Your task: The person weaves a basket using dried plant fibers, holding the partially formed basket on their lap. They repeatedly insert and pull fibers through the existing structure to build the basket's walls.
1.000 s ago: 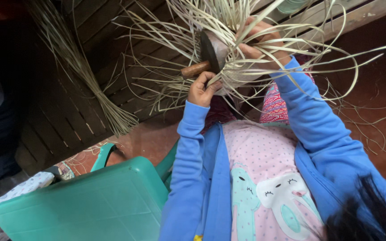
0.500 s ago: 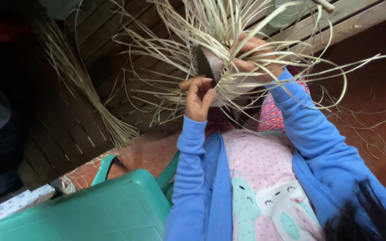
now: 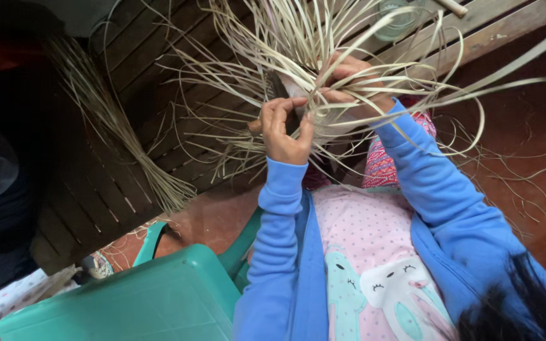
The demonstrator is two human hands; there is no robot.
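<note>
— Reed strips [image 3: 323, 44], pale and thin, fanning out every way from a half-woven piece [image 3: 323, 120] held up over the person's lap, in front of the dark wooden slats [image 3: 96, 189].

— And the hands?

— The left hand [image 3: 284, 129] has its fingers curled in, pinching a strip against the near side of the woven piece. The right hand [image 3: 349, 82] is just above it, fingers closed around strips at the top of the piece. Both hands touch the work and sit close together.

— Sleeves?

— Blue, over a pink dotted top.

— Anything else about?

— A loose bundle of reeds [image 3: 105, 132] lies on the slats well to the left, apart from the hands. A green plastic chair [image 3: 146, 303] stands low at the left, beside the person. The floor [image 3: 526, 145] under the stray strips is reddish.
</note>
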